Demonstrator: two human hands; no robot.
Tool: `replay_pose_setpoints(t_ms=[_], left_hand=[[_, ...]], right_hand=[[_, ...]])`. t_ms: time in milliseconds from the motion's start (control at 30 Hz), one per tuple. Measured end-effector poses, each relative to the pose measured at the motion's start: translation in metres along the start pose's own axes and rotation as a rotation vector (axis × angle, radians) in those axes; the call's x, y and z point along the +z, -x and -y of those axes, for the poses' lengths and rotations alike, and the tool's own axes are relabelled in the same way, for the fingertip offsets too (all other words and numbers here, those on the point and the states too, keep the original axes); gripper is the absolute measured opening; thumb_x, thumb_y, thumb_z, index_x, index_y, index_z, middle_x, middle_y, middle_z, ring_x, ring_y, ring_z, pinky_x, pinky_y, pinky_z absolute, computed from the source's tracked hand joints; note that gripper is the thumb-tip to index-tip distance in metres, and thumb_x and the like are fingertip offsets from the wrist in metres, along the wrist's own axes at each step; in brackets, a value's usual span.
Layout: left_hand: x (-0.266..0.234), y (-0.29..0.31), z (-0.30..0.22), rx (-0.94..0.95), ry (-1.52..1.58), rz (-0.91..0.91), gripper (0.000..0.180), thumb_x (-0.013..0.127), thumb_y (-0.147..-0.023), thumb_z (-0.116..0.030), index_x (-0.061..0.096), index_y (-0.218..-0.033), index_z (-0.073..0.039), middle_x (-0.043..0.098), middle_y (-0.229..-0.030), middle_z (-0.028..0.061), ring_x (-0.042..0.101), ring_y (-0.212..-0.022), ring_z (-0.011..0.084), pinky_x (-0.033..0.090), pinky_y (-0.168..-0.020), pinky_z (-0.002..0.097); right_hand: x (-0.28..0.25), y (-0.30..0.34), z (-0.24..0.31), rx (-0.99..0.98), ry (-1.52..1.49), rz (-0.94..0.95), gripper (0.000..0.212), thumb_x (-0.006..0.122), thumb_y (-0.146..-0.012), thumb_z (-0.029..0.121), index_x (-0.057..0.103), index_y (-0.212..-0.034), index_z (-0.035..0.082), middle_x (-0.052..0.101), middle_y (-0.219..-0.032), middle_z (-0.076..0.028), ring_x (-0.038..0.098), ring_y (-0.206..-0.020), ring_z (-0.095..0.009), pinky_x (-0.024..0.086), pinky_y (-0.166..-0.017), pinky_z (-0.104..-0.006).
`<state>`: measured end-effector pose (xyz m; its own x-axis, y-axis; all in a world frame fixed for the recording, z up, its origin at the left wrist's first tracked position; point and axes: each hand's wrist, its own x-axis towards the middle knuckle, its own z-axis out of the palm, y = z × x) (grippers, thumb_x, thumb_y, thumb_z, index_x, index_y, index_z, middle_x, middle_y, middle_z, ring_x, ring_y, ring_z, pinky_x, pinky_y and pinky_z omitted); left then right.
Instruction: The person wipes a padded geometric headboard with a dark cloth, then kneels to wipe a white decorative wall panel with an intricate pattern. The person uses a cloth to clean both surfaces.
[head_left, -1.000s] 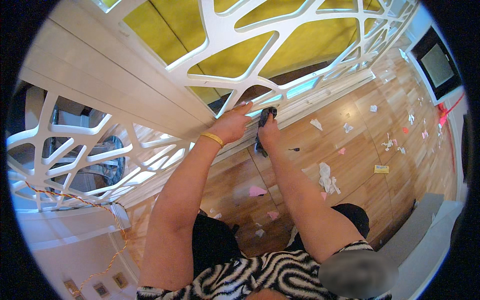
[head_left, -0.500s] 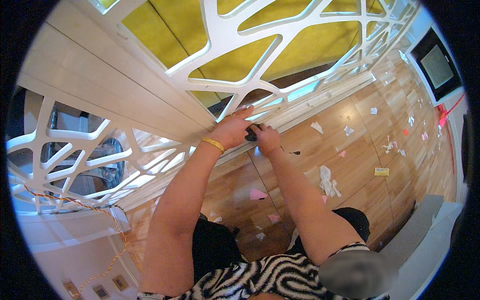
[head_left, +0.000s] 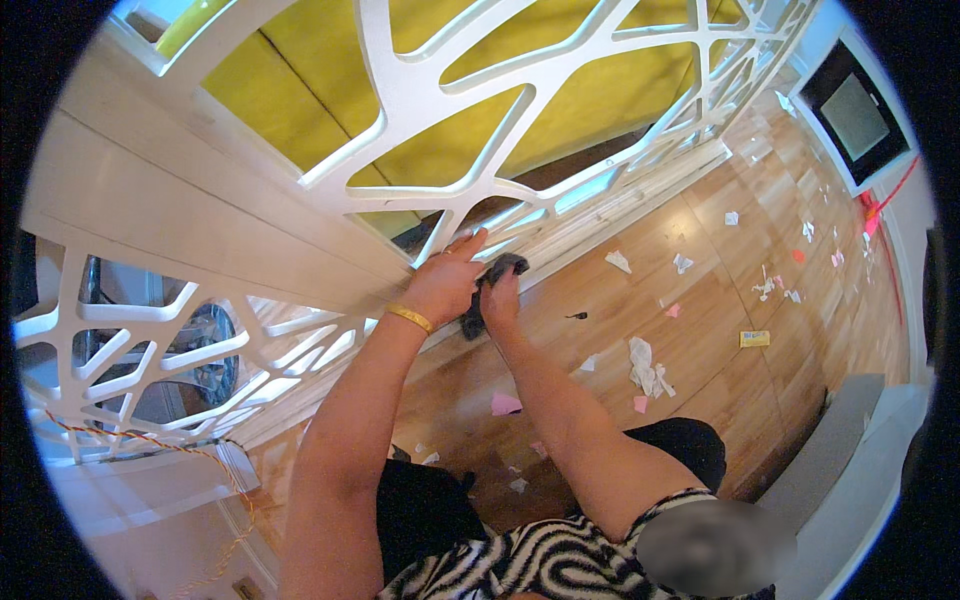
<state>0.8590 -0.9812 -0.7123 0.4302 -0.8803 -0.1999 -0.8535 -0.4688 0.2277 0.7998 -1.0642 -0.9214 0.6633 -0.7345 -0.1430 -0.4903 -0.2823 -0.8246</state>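
Note:
A dark grey cloth [head_left: 508,266] is bunched in my right hand [head_left: 499,300], whose fingers close around it; part of it hangs down beside the wrist. Just left of it, my left hand [head_left: 446,284], with a gold bracelet at its wrist, rests at the foot of the white lattice panel [head_left: 411,95]. Its fingers reach toward the panel's lower corner, stretched out, though some are hidden. Both hands are close together by the white base ledge [head_left: 625,210], near the cream post [head_left: 215,200].
Paper scraps, a crumpled white tissue [head_left: 645,366] and a yellow packet [head_left: 754,339] litter the wood floor [head_left: 690,330]. Yellow padding [head_left: 420,140] shows behind the lattice. A framed dark panel [head_left: 856,115] stands far right. A twisted cord [head_left: 150,436] hangs at lower left.
My right hand has drawn back slightly left, and more of the dark cloth now shows, bunched around it. My left hand stays by the panel's corner. The view has shifted a little.

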Motion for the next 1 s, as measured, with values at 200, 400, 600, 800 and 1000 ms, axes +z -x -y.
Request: replay_pose_setpoints(t_ms=[200, 400, 600, 800, 1000], left_hand=[[0.004, -0.001, 0.001, 0.018, 0.043, -0.018, 0.031, 0.06, -0.08, -0.008, 0.067, -0.11, -0.003, 0.031, -0.153, 0.0113, 0.033, -0.139, 0.0299, 0.033, -0.112, 0.0405], [0.003, -0.001, -0.004, 0.031, -0.059, -0.049, 0.024, 0.058, -0.08, -0.006, 0.068, -0.101, -0.003, 0.037, -0.149, 0.0133, 0.04, -0.134, 0.0292, 0.046, -0.101, 0.0404], [0.007, 0.001, -0.012, 0.01, -0.17, -0.128, 0.026, 0.06, -0.077, -0.008, 0.065, -0.103, -0.004, 0.037, -0.148, 0.0132, 0.044, -0.131, 0.0297, 0.048, -0.095, 0.0418], [0.012, -0.014, -0.033, 0.136, -0.178, -0.232, 0.035, 0.055, -0.083, -0.006, 0.06, -0.117, -0.004, 0.035, -0.149, 0.0139, 0.032, -0.14, 0.0318, 0.046, -0.1, 0.0411], [0.01, -0.049, -0.045, 0.305, -0.297, -0.379, 0.037, 0.053, -0.083, -0.009, 0.058, -0.119, -0.001, 0.032, -0.151, 0.0136, 0.028, -0.141, 0.0305, 0.026, -0.115, 0.045]], right_hand=[[-0.069, -0.085, -0.006, 0.061, -0.089, -0.186, 0.066, 0.054, -0.08, 0.007, 0.03, -0.139, -0.01, 0.047, -0.126, -0.035, 0.047, -0.117, -0.049, 0.04, -0.101, -0.0475], [-0.09, -0.07, 0.008, -0.071, 0.084, 0.024, 0.072, 0.052, -0.082, 0.012, 0.02, -0.144, -0.008, 0.041, -0.13, -0.037, 0.048, -0.115, -0.051, 0.044, -0.097, -0.0494], [-0.069, -0.057, 0.007, -0.168, 0.491, 0.224, 0.066, 0.051, -0.085, 0.014, 0.025, -0.141, -0.01, 0.05, -0.12, -0.031, 0.065, -0.089, -0.042, 0.054, -0.077, -0.0488], [-0.084, -0.083, 0.002, -0.073, 0.438, 0.015, 0.06, 0.048, -0.091, 0.019, 0.027, -0.14, -0.009, 0.054, -0.115, -0.026, 0.066, -0.087, -0.04, 0.055, -0.072, -0.0474], [-0.081, -0.076, 0.006, -0.027, 0.288, 0.023, 0.063, 0.048, -0.092, 0.022, 0.024, -0.143, -0.006, 0.053, -0.116, -0.027, 0.065, -0.089, -0.043, 0.055, -0.072, -0.0484]])
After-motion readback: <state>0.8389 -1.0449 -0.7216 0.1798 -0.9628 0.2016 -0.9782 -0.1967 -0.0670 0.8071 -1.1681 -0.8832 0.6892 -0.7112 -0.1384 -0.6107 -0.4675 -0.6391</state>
